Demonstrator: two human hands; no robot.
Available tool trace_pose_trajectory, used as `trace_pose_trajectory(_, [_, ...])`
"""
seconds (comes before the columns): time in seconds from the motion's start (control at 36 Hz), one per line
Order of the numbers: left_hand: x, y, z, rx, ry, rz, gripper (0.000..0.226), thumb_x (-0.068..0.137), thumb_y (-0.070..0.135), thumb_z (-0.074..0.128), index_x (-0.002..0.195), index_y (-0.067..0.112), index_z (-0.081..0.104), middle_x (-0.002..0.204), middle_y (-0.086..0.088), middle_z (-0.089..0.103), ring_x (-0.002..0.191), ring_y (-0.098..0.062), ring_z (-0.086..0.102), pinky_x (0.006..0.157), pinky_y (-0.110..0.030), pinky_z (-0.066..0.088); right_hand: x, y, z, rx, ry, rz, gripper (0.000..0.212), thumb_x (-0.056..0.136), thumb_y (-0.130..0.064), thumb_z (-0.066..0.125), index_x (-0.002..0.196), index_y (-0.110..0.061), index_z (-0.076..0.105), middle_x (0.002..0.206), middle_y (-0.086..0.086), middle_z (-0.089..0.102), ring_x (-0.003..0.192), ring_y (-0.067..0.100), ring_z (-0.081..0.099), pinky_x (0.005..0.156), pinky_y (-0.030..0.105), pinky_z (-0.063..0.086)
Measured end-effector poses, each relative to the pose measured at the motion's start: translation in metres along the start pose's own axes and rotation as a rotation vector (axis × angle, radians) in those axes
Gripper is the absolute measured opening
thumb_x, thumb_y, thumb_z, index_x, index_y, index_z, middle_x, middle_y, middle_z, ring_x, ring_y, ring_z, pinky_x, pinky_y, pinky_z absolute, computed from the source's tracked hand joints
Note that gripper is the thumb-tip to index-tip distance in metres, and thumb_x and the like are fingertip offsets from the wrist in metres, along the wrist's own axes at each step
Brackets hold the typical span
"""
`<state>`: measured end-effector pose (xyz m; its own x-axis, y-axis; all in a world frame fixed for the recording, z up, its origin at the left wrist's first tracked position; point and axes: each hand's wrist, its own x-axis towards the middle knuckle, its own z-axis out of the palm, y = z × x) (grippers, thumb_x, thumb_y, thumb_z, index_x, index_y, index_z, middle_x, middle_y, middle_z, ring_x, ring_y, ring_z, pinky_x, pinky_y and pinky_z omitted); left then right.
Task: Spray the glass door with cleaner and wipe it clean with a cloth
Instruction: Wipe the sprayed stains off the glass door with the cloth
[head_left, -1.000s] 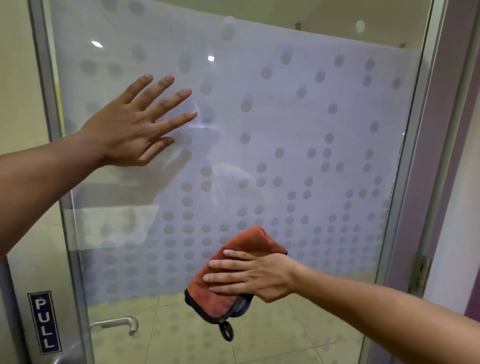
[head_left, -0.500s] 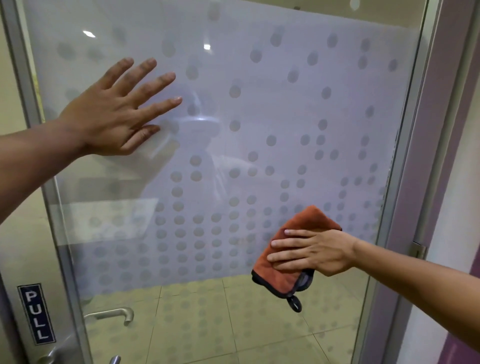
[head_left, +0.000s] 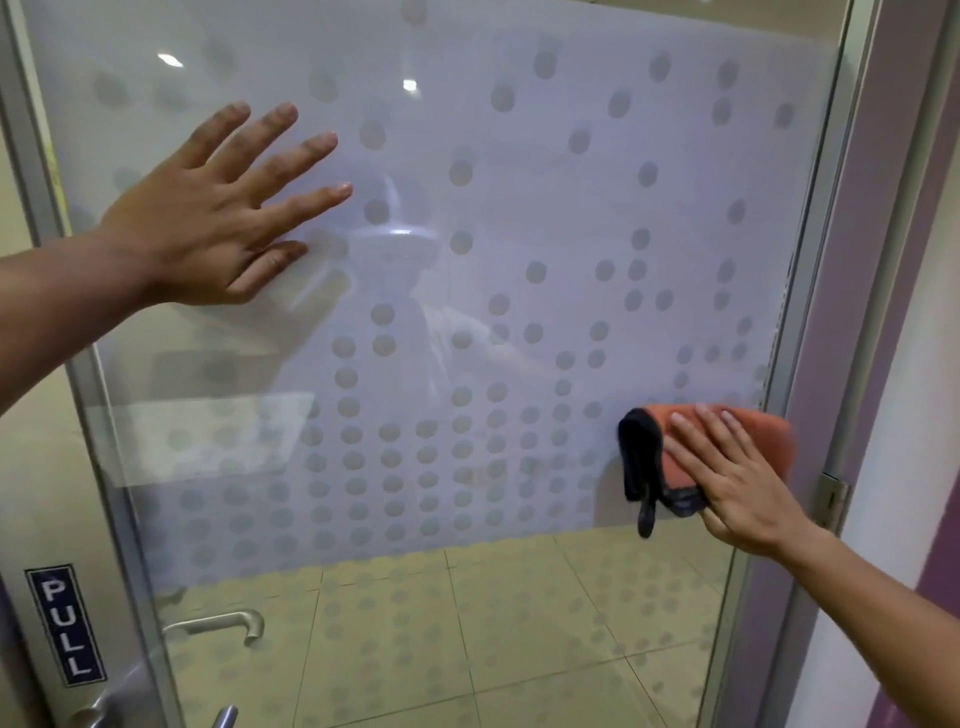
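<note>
The glass door (head_left: 519, 208) fills the view, frosted with a pattern of grey dots and clear at the bottom. My left hand (head_left: 218, 218) lies flat on the upper left of the glass, fingers spread, holding nothing. My right hand (head_left: 732, 478) presses a folded orange cloth with a dark edge (head_left: 769, 431) against the glass near the door's right edge. A dark loop of the cloth (head_left: 645, 512) hangs below it. No spray bottle is in view.
A metal frame (head_left: 810, 312) borders the door on the right, with a hinge (head_left: 831, 499) beside my right hand. At the lower left are a PULL sign (head_left: 65, 626) and a metal handle (head_left: 228, 623). A purple wall (head_left: 883, 260) stands to the right.
My right hand has slid the cloth rightward across the glass, from the lower middle to the right edge, and turned fingers-up. My left hand has stayed flat on the glass.
</note>
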<state>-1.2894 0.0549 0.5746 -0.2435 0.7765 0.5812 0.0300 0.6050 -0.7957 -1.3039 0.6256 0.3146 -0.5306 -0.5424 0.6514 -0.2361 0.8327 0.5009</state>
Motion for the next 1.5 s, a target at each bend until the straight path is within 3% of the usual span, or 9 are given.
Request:
trace_pose_trajectory(0.19, [0.001, 0.001, 0.001, -0.002, 0.008, 0.002, 0.062, 0.103, 0.042, 0.029, 0.160, 0.017, 0.028, 0.167, -0.021, 0.022, 0.152, -0.051, 0.018, 0.122, -0.065, 0.016, 0.007, -0.071, 0.012, 0.583, 0.209, 0.788, 0.110, 0.063, -0.006, 0.045, 0.162, -0.020, -0.004, 0.170, 0.005, -0.002, 0.156, 0.023, -0.009, 0.124, 0.035, -0.013])
trace_pose_trajectory(0.36, [0.000, -0.001, 0.001, -0.011, 0.007, 0.001, 0.063, 0.103, 0.043, 0.027, 0.160, 0.016, 0.028, 0.166, -0.022, 0.021, 0.152, -0.051, 0.017, 0.122, -0.065, 0.016, 0.042, -0.134, 0.019, 0.890, 0.426, 1.476, 0.079, 0.093, -0.043, 0.038, 0.161, -0.016, 0.010, 0.169, 0.009, 0.009, 0.157, 0.024, 0.003, 0.124, 0.035, 0.000])
trace_pose_trajectory(0.61, [0.000, 0.000, -0.002, -0.018, 0.005, -0.021, 0.062, 0.104, 0.044, 0.025, 0.160, 0.018, 0.027, 0.167, -0.020, 0.020, 0.153, -0.049, 0.015, 0.124, -0.062, 0.012, 0.099, -0.218, -0.007, 1.069, 0.488, 1.918, 0.079, 0.091, -0.055, 0.029, 0.161, -0.032, 0.001, 0.167, 0.003, 0.020, 0.151, 0.029, 0.023, 0.119, 0.053, 0.019])
trace_pose_trajectory(0.78, [0.000, 0.000, -0.001, 0.001, 0.005, -0.014, 0.061, 0.105, 0.042, 0.026, 0.160, 0.018, 0.026, 0.167, -0.020, 0.021, 0.153, -0.049, 0.017, 0.123, -0.063, 0.017, 0.141, -0.278, -0.025, 1.012, 0.434, 1.711, 0.088, 0.085, -0.058, 0.023, 0.162, -0.017, 0.006, 0.169, 0.008, 0.010, 0.155, 0.028, 0.010, 0.122, 0.049, 0.010])
trace_pose_trajectory(0.92, [-0.001, -0.001, 0.000, 0.009, 0.007, -0.012, 0.060, 0.105, 0.041, 0.027, 0.160, 0.018, 0.027, 0.167, -0.019, 0.021, 0.153, -0.048, 0.017, 0.122, -0.063, 0.018, 0.162, -0.317, -0.035, 0.737, 0.306, 1.309, 0.079, 0.087, -0.037, 0.037, 0.160, -0.012, 0.018, 0.166, 0.019, 0.017, 0.152, 0.035, 0.019, 0.120, 0.053, 0.016])
trace_pose_trajectory(1.11, [-0.002, -0.001, 0.002, 0.016, 0.006, -0.003, 0.060, 0.106, 0.041, 0.026, 0.162, 0.019, 0.021, 0.168, -0.018, 0.017, 0.154, -0.046, 0.014, 0.123, -0.062, 0.016, 0.132, -0.349, -0.018, 0.308, 0.180, 0.344, 0.092, 0.062, -0.027, 0.051, 0.151, -0.011, 0.036, 0.168, 0.011, 0.014, 0.152, 0.043, 0.013, 0.118, 0.061, 0.014])
trace_pose_trajectory(1.28, [-0.002, -0.002, 0.001, 0.017, -0.004, -0.006, 0.061, 0.106, 0.042, 0.025, 0.162, 0.020, 0.020, 0.169, -0.017, 0.016, 0.155, -0.046, 0.013, 0.124, -0.062, 0.016, 0.099, -0.329, 0.001, 0.017, 0.165, -0.300, 0.084, 0.086, -0.030, 0.054, 0.161, -0.019, 0.018, 0.170, 0.004, 0.009, 0.155, 0.034, 0.013, 0.123, 0.054, 0.011])
trace_pose_trajectory(1.39, [-0.001, -0.002, 0.001, 0.012, -0.003, -0.010, 0.060, 0.105, 0.041, 0.026, 0.162, 0.020, 0.022, 0.168, -0.017, 0.017, 0.155, -0.045, 0.014, 0.124, -0.062, 0.017, 0.096, -0.311, 0.008, -0.036, 0.101, -0.475, 0.061, 0.106, -0.042, 0.034, 0.162, -0.030, 0.013, 0.170, 0.003, 0.006, 0.156, 0.029, 0.003, 0.125, 0.052, 0.004])
trace_pose_trajectory(1.5, [-0.001, -0.002, 0.001, 0.007, -0.013, -0.010, 0.061, 0.105, 0.042, 0.026, 0.162, 0.020, 0.023, 0.168, -0.017, 0.018, 0.155, -0.045, 0.013, 0.123, -0.062, 0.017, 0.103, -0.303, -0.005, -0.086, 0.146, -0.448, 0.061, 0.105, -0.047, 0.036, 0.161, -0.034, 0.016, 0.170, -0.003, 0.011, 0.157, 0.026, 0.006, 0.124, 0.050, 0.005])
